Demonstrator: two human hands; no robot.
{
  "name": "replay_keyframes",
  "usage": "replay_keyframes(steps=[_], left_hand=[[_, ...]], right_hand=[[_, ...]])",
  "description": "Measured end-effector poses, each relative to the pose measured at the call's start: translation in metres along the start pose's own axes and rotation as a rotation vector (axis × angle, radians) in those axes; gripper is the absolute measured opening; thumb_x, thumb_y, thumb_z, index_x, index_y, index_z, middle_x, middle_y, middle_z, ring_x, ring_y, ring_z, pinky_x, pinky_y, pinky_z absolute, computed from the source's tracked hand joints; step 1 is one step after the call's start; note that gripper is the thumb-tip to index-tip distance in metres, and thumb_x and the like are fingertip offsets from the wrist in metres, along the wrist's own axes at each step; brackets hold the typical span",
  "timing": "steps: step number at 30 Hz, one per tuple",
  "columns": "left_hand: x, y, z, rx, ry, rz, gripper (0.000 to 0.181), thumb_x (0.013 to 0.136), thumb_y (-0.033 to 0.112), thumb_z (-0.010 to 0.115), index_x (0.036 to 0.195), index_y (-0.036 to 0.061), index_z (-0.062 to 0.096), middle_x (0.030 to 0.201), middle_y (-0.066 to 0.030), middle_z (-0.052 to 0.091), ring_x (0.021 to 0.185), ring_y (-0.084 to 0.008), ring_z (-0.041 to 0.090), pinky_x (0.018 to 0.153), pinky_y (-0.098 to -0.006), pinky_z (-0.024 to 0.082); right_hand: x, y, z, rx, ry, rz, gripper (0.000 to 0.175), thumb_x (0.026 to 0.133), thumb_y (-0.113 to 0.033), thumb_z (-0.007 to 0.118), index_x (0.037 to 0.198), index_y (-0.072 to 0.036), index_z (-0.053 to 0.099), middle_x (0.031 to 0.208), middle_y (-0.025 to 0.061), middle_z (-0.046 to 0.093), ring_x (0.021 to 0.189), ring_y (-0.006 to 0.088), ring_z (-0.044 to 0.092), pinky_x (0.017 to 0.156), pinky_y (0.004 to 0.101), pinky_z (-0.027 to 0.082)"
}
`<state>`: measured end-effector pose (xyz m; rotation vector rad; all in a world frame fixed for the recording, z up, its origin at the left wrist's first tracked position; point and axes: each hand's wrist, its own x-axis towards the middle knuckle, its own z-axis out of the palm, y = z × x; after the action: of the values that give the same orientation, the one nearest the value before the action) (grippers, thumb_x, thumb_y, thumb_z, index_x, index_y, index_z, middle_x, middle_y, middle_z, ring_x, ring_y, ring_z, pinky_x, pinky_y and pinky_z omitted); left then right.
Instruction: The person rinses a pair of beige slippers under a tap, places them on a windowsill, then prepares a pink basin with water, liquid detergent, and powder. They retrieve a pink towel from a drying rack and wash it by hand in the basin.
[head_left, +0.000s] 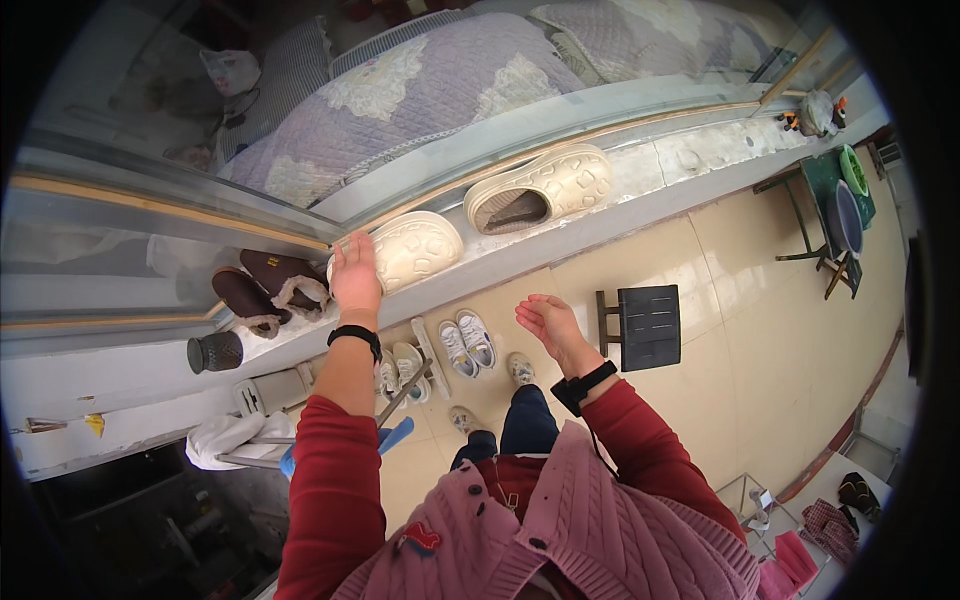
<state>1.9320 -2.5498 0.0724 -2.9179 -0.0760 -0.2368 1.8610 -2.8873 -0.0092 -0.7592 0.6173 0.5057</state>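
Note:
My left hand (356, 279) is on the heel end of a cream foam clog (418, 249), covering its foot opening; the thumb is hidden. This clog sits on the white window ledge (637, 176) with its toe to the right. Farther right along the ledge, against the window frame, lies a matching clog (551, 187) whose dark opening shows. My right hand (551, 326) hangs in the air in front of the ledge, empty, with its fingers loosely bent. Brown fleece-lined slippers (266, 289) stand left of my left hand.
A dark ribbed cup (215, 352) stands at the ledge's left end. White sneakers (466, 343) are on the tiled floor near my feet. To the right is a small black stool (649, 328). A green table (821, 191) holds basins. Metal poles (405, 391) stand by my left arm.

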Motion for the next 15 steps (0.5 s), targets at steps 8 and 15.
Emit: replay_keyframes(steps=[8, 15], left_hand=[[-0.012, -0.002, -0.002, -0.029, 0.021, -0.01, 0.053, 0.085, 0.004, 0.053, 0.138, 0.0122, 0.048, 0.144, -0.0073, 0.049, 0.126, -0.0356, 0.051, 0.097, -0.0377, 0.048], [-0.01, 0.001, -0.005, -0.085, 0.114, -0.006, 0.054, 0.085, 0.002, 0.052, 0.138, 0.0103, 0.048, 0.144, -0.0098, 0.048, 0.128, -0.0381, 0.048, 0.099, -0.0384, 0.047]], right_hand=[[0.015, 0.017, 0.124, 0.001, -0.39, 0.08, 0.088, 0.091, -0.005, 0.054, 0.155, -0.024, -0.005, 0.129, 0.0201, 0.046, 0.106, 0.0314, 0.06, 0.092, 0.0412, 0.054], [0.038, 0.011, 0.152, 0.057, -0.366, 0.02, 0.093, 0.091, -0.006, 0.052, 0.153, -0.029, -0.014, 0.131, 0.0179, 0.043, 0.114, 0.0312, 0.054, 0.094, 0.0444, 0.052]])
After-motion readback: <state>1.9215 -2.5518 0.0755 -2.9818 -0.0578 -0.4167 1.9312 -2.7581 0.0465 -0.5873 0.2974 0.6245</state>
